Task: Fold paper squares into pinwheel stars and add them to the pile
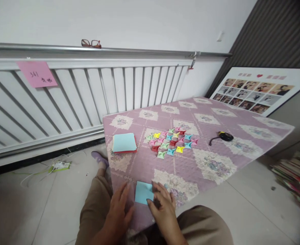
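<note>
A light blue paper square (143, 192) lies near the front edge of the pink quilted table cover (216, 149). My right hand (162, 204) rests on its right edge, fingers curled and pressing the paper. My left hand (119, 207) lies flat on the cover just left of the paper, fingers stretched out. Further back sits a stack of coloured paper sheets (124, 143) with a blue one on top. A cluster of several small folded paper pieces (172, 141) in pink, yellow, blue, green and red lies mid-table.
A black and yellow tape measure (225, 136) lies right of the cluster. A white radiator (83, 92) with a pink note (36, 74) and red glasses (91, 43) stands behind. A photo board (257, 90) leans at the right. Books (295, 177) lie on the floor.
</note>
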{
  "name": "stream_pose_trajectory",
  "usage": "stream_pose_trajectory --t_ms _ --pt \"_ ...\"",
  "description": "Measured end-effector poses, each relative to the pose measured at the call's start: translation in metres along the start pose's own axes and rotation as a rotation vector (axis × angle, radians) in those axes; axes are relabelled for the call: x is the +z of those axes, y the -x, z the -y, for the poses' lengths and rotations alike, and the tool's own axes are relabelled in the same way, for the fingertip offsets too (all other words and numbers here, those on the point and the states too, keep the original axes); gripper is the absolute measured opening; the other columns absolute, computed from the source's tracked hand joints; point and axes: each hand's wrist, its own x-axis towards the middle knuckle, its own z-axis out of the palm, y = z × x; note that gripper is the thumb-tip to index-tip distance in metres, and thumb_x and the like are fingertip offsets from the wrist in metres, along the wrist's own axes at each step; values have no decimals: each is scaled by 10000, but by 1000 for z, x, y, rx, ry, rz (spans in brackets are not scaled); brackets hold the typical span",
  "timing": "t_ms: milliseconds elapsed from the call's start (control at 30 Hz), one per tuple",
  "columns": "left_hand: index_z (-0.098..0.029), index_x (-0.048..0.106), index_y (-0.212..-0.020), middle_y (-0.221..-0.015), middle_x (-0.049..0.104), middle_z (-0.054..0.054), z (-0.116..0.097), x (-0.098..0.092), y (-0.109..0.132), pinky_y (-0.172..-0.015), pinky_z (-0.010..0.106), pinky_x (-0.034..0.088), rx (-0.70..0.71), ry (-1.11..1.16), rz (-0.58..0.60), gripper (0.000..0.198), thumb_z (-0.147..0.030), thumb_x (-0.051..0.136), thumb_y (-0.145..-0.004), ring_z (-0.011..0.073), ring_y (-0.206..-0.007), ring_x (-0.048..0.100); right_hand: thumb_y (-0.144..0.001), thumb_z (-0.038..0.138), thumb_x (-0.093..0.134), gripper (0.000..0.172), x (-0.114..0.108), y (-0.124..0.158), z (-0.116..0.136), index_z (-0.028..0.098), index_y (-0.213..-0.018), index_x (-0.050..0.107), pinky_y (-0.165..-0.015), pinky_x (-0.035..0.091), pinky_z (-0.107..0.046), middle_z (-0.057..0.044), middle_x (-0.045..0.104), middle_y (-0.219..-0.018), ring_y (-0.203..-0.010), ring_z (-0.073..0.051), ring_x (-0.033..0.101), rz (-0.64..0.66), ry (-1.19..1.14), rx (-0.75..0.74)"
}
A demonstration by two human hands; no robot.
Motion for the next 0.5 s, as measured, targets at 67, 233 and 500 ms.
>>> stream_pose_trajectory --t_ms 67,233,500 --pt "-237 225 -1440 -1452 339 109 -3 -9 -2 -1046 443 387 19 17 -48 655 -149 464 -837 252 -1326 349 -797 261 543 81 -3 3 7 241 -740 596 -993 275 -571 -56 584 -1272 -1244 -287 448 -42 1 -53" --pt "-246 399 -1352 -1375 431 82 -13 -24 -9 -1033 433 398 148 -103 -146 499 -173 465 -864 262 -1264 412 -763 133 516 169 -9 7 27 263 -803 616 -1035 148 -608 -21 563 -1294 -1275 -295 390 -80 125 -212" --pt "-271 670 -930 -957 664 22 -19 -17 -13 -928 381 382 302 -119 -7 227 -168 469 -903 194 -953 569 -726 127 537 385 -2 20 16 314 -1052 620 -1042 155 -619 -8 581 -1286 -1244 -317 424 94 209 -238"
